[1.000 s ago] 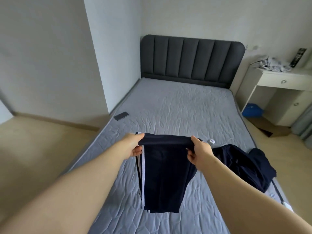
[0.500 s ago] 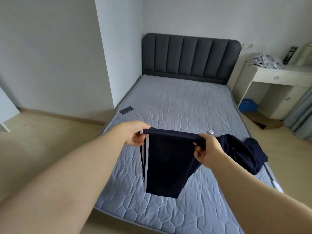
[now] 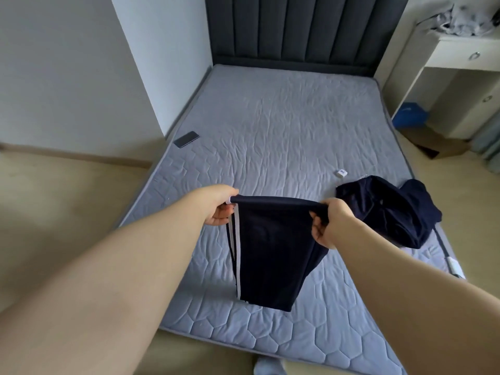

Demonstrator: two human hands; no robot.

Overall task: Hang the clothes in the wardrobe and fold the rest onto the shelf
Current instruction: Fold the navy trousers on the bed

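Dark navy trousers (image 3: pixel 273 253) with white side stripes hang folded over in the air above the foot of the grey mattress (image 3: pixel 284 125). My left hand (image 3: pixel 216 205) pinches the top fold at its left end, and my right hand (image 3: pixel 328 226) grips the right end. The fabric stretches taut between them and drops down to just above the mattress. A second dark navy garment (image 3: pixel 387 209) lies crumpled on the mattress to the right of my right hand.
A black phone (image 3: pixel 186 139) lies at the mattress's left edge, a small white tag (image 3: pixel 341 173) near the crumpled garment. A dark headboard (image 3: pixel 297 28) stands at the far end. A white desk (image 3: pixel 465 55) with rumpled cloth (image 3: pixel 457 20) on it, a blue bag (image 3: pixel 410 115) and a cardboard box (image 3: pixel 438 143) are at right.
The view has tilted down and I have stepped back toward the bed's foot. Both hands hold the trousers as before, slightly wider apart.
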